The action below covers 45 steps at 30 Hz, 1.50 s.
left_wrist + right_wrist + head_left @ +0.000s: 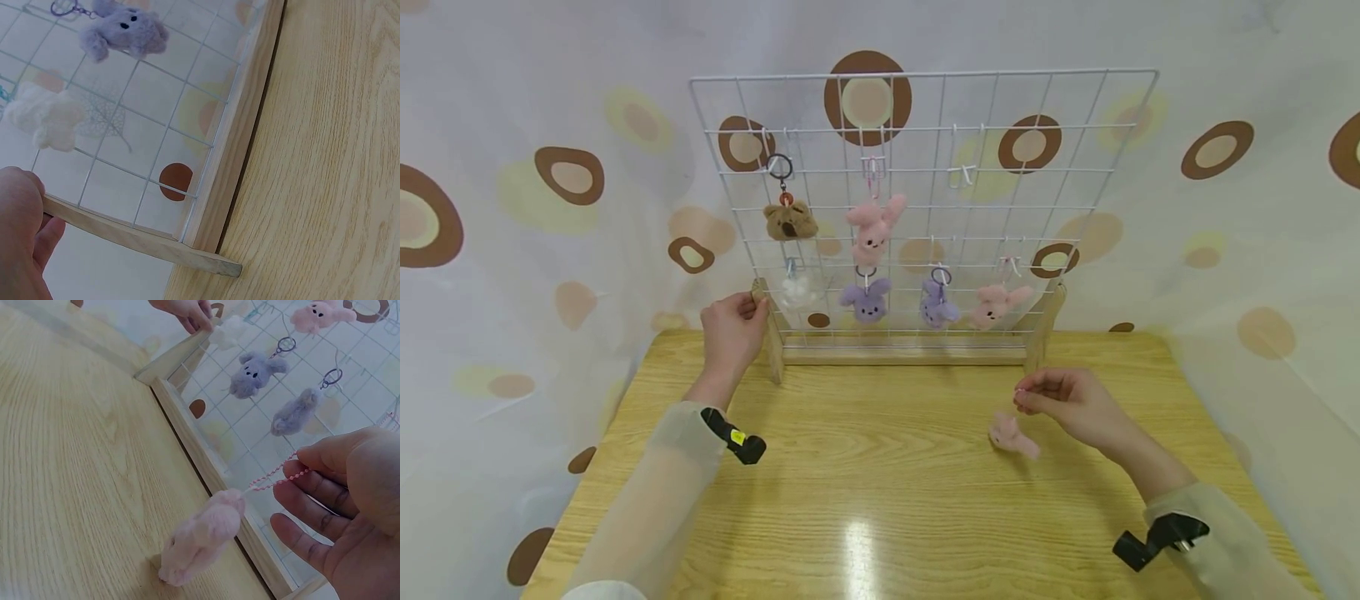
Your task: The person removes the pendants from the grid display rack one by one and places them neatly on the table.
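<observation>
My right hand (1075, 404) pinches a pink bead chain (270, 483) between thumb and forefinger, its other fingers loosely bent. From the chain hangs a pink plush bunny keychain (1011, 435), low over the table and in front of the rack's right side. At the far left, my left hand (733, 333) holds the upper end of the wooden side post (144, 240) of a white wire grid rack (925, 75). Close to that hand hangs a white fluffy charm (47, 115). Another pink bunny (994, 307) hangs at the rack's lower right.
On the grid hang a brown bear charm (790, 221), an upper pink bunny (874, 233) and two purple plush charms, one (868, 302) left of the other (937, 305). A bare white hook (962, 175) sits at upper right. The rack stands at the back of the wooden table (850, 467).
</observation>
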Each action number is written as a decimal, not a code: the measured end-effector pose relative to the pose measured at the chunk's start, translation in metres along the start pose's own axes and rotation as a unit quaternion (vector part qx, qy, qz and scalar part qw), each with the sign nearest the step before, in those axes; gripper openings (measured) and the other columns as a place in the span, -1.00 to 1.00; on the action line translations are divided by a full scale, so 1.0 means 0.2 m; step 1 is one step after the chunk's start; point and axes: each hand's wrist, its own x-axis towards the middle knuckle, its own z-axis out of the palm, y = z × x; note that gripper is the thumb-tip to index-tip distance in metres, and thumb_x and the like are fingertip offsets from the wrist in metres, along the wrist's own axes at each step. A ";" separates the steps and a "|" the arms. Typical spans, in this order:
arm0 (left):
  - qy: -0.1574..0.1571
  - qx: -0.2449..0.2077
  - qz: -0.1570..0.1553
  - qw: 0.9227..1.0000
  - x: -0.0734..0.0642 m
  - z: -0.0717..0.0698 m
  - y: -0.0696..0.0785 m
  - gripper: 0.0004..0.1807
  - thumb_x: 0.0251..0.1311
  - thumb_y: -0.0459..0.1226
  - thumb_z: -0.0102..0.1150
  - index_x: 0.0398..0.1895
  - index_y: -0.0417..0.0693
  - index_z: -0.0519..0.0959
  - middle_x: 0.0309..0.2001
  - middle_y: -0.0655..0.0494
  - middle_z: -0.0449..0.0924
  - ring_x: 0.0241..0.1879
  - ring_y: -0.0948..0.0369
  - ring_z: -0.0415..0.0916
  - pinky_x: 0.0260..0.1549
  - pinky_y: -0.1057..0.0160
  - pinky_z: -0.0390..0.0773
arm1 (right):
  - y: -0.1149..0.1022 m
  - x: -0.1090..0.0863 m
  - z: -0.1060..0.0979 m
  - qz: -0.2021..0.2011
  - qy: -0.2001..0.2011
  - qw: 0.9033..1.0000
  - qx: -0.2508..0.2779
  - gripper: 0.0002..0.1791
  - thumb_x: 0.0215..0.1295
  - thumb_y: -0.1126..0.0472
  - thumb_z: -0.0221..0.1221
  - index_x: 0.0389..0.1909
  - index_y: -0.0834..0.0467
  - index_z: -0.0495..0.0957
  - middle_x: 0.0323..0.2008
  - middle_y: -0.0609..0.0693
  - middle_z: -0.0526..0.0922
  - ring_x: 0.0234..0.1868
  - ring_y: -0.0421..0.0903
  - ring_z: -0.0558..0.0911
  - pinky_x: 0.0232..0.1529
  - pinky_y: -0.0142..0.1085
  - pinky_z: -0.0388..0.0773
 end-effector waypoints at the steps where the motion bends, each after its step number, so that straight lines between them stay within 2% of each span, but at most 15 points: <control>1: -0.001 -0.001 0.000 1.000 0.00 0.00 0.00 -0.75 0.48 -0.27 0.28 -0.17 -0.33 0.78 -0.25 -0.21 0.80 -0.23 -0.05 0.80 -0.18 -0.04 0.76 | 0.00 0.01 0.00 0.000 0.001 1.000 -0.001 -0.80 0.52 0.31 0.27 -0.06 0.41 0.66 -0.16 0.32 0.74 -0.17 -0.08 0.78 -0.08 -0.29 0.72; 4: -0.005 -0.002 -0.004 1.000 0.00 0.00 0.00 -0.75 0.48 -0.26 0.27 -0.16 -0.32 0.78 -0.24 -0.21 0.80 -0.22 -0.04 0.80 -0.18 -0.03 0.76 | 0.01 0.03 -0.01 0.000 0.004 1.000 -0.002 -0.80 0.52 0.30 0.27 -0.06 0.41 0.66 -0.17 0.29 0.75 -0.18 -0.10 0.78 -0.08 -0.29 0.72; 11: -0.006 -0.005 -0.008 1.000 0.00 0.00 0.00 -0.75 0.48 -0.26 0.28 -0.17 -0.31 0.78 -0.25 -0.20 0.80 -0.23 -0.03 0.80 -0.19 -0.02 0.76 | 0.02 0.07 -0.02 0.001 0.007 1.000 0.001 -0.78 0.52 0.30 0.28 -0.05 0.43 0.66 -0.15 0.26 0.76 -0.13 0.06 0.79 -0.07 -0.28 0.73; 22: -0.003 0.001 0.001 1.000 0.00 0.00 -0.01 -0.75 0.49 -0.26 0.28 -0.16 -0.33 0.78 -0.25 -0.22 0.79 -0.23 -0.05 0.80 -0.19 -0.02 0.77 | 0.04 0.11 -0.03 0.016 0.019 0.999 -0.023 -0.72 0.53 0.24 0.28 0.00 0.42 0.66 -0.08 0.31 0.74 -0.12 0.07 0.79 -0.02 -0.34 0.68; 25: -0.002 0.002 0.000 1.000 0.01 0.00 -0.01 -0.75 0.49 -0.26 0.28 -0.15 -0.33 0.78 -0.24 -0.22 0.79 -0.24 -0.04 0.80 -0.20 -0.02 0.77 | 0.04 0.12 -0.02 0.016 0.023 0.999 -0.022 -0.74 0.52 0.25 0.29 -0.01 0.41 0.66 -0.10 0.29 0.75 -0.14 0.03 0.79 -0.04 -0.29 0.71; 32: -0.003 -0.002 -0.003 1.000 0.01 0.00 0.00 -0.74 0.49 -0.26 0.27 -0.11 -0.34 0.78 -0.22 -0.23 0.79 -0.22 -0.06 0.80 -0.19 -0.03 0.77 | 0.06 0.15 -0.03 0.016 0.029 0.999 -0.014 -0.73 0.51 0.28 0.29 -0.01 0.45 0.65 -0.13 0.28 0.75 -0.16 -0.02 0.79 -0.08 -0.31 0.71; 39: -0.002 -0.011 -0.007 1.000 0.01 0.00 0.01 -0.73 0.48 -0.29 0.27 -0.06 -0.38 0.76 -0.20 -0.27 0.79 -0.21 -0.06 0.80 -0.20 -0.01 0.77 | 0.10 0.18 -0.04 0.026 0.035 0.999 -0.001 -0.73 0.52 0.28 0.28 0.00 0.45 0.64 -0.15 0.20 0.77 -0.14 -0.02 0.78 -0.04 -0.19 0.74; 45: -0.001 -0.008 -0.007 1.000 0.00 0.00 0.00 -0.73 0.48 -0.29 0.27 -0.07 -0.39 0.76 -0.21 -0.27 0.79 -0.21 -0.06 0.80 -0.20 -0.01 0.77 | 0.14 0.21 -0.04 0.034 0.040 0.999 -0.011 -0.72 0.53 0.28 0.27 0.03 0.45 0.63 -0.07 0.33 0.74 -0.13 -0.04 0.77 -0.03 -0.18 0.74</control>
